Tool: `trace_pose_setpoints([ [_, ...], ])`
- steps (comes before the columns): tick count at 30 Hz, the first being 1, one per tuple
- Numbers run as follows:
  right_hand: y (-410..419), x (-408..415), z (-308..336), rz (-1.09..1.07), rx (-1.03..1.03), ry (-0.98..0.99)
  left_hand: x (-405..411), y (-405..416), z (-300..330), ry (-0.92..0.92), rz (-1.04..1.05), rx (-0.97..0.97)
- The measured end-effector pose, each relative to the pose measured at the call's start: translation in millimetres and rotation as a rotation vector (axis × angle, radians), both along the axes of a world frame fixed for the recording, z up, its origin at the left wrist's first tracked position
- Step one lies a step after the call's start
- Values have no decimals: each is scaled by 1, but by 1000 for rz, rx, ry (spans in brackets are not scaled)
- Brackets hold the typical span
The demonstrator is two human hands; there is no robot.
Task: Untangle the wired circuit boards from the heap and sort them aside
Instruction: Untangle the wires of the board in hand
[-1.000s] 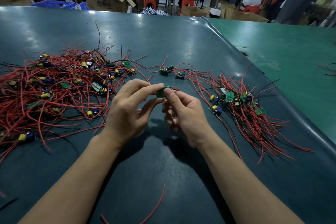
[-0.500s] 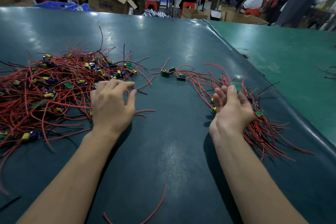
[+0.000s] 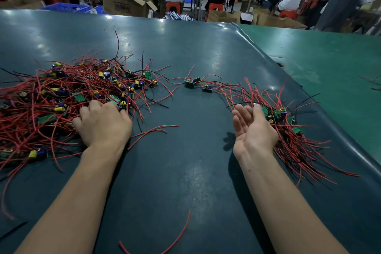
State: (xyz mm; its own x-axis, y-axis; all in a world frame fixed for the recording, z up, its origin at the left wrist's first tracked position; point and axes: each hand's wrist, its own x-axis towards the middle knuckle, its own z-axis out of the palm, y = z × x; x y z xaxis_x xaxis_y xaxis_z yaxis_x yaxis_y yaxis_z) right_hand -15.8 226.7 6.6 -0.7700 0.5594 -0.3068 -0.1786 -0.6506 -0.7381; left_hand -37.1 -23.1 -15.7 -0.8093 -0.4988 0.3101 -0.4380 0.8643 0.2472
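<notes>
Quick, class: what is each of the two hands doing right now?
Left hand: fingers curled down into the big heap; whether it grips anything cannot be told.
Right hand: open, palm turned inward, holding nothing, beside the sorted pile.

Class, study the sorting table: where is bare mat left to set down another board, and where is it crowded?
Bare mat lies between the forearms, bordered by the left hand, the right hand and the loose red wire near the front. The far mat is also bare. Crowded: the tangled heap at left, the sorted pile at right, and two stray boards between them.
</notes>
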Motion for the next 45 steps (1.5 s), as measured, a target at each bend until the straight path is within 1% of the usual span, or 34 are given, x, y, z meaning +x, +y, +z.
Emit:
trace_pose_setpoints([
  [6,-5,2,0,21,235,2,-1,-2,0,-3,-52,-13],
  [9,-7,2,-1,74,268,-1,-1,-1,1,-25,-68,1],
  [11,-9,2,-2,104,256,-19,-1,0,2,-4,-73,4],
  [13,-9,2,-4,102,251,-26,-1,2,2,80,-80,22],
  [16,-9,2,-5,100,288,-11,3,11,4,308,-94,60],
  [19,-12,4,-5,159,359,15,7,23,8,484,-119,114],
  [21,-14,5,-6,247,408,31,12,31,10,606,-217,147],
  [22,-16,6,-6,324,442,37,14,35,10,665,-299,131],
  [24,-23,9,-6,537,507,38,18,42,9,750,-531,96],
  [26,-32,11,-6,730,535,25,20,49,9,754,-819,112],
  [28,-34,11,-6,788,523,26,23,54,8,686,-1036,132],
  [29,-33,11,-6,786,501,38,25,57,8,640,-1095,144],
  [31,-29,10,-5,764,451,80,27,59,7,564,-1133,185],
  [34,-25,9,-2,751,391,128,27,56,6,531,-1148,216],
  [36,-24,8,1,760,372,130,25,52,6,508,-1175,196],
  [38,-21,8,2,719,392,125,22,50,6,487,-1166,170],
  [40,-17,8,4,668,380,135,17,47,5,555,-1044,225],
  [42,-16,9,6,649,300,184,11,39,2,644,-785,390],
  [43,-16,9,7,645,251,210,8,33,1,648,-629,466],
  [44,-16,9,7,645,206,233,5,29,1,611,-481,507],
  [45,-16,9,7,644,169,251,4,28,-1,552,-362,506],
])
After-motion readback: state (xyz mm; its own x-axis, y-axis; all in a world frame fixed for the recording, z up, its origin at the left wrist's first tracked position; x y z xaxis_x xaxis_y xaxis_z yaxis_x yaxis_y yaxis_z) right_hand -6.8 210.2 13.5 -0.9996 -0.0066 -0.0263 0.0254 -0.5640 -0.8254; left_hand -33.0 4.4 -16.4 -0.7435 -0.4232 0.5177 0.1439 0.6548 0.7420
